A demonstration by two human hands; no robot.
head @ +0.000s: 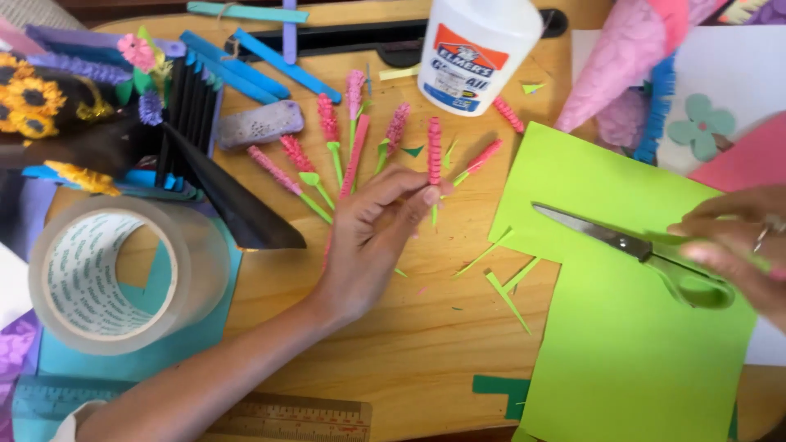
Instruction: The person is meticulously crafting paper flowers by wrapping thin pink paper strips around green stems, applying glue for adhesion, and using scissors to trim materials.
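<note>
My left hand [372, 237] rests on the wooden table [409, 344], fingertips touching the stem of a pink rolled paper flower [434, 151] with a green stem. Several similar pink paper flowers [332, 123] lie fanned out beside it. My right hand [737, 245] at the right edge grips the green handles of a pair of scissors [630, 245], whose shut blades lie over a lime green paper sheet [630, 344]. Thin green paper slivers [503, 290] lie between the hands.
A white glue bottle [475, 53] stands at the top centre. A large clear tape roll [115, 274] sits at left on teal paper. A black folded paper fan [205, 155], blue paper strips [246, 65], a wooden ruler [295, 417] and a pink paper cone [622, 57] surround the work area.
</note>
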